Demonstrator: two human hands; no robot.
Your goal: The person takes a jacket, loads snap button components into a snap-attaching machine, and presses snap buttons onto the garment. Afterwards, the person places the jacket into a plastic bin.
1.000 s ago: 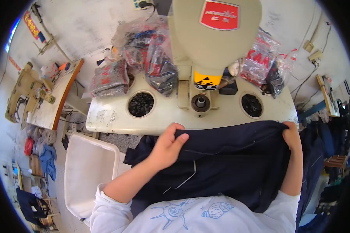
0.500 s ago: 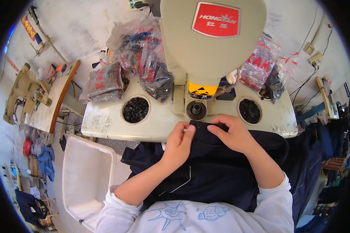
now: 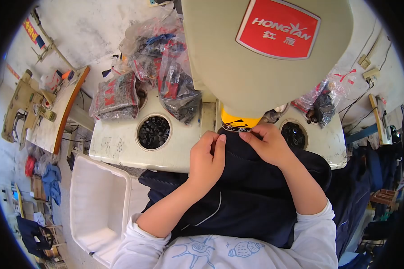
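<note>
A dark navy garment lies over my lap, its upper edge raised to the press machine. My left hand pinches that edge just left of the yellow band on the machine's head. On the right of the band, my right hand grips the same edge between thumb and fingers. The cloth between both hands reaches under the machine's head, which hides the lower die.
Black snap parts fill a left round bowl and a right one in the white table. Plastic bags lie behind them. A white bin stands at left, near another sewing machine.
My right hand came from the garment's far right side to beside my left. Both then moved the edge up under the machine's head. The machine looks larger and nearer.
</note>
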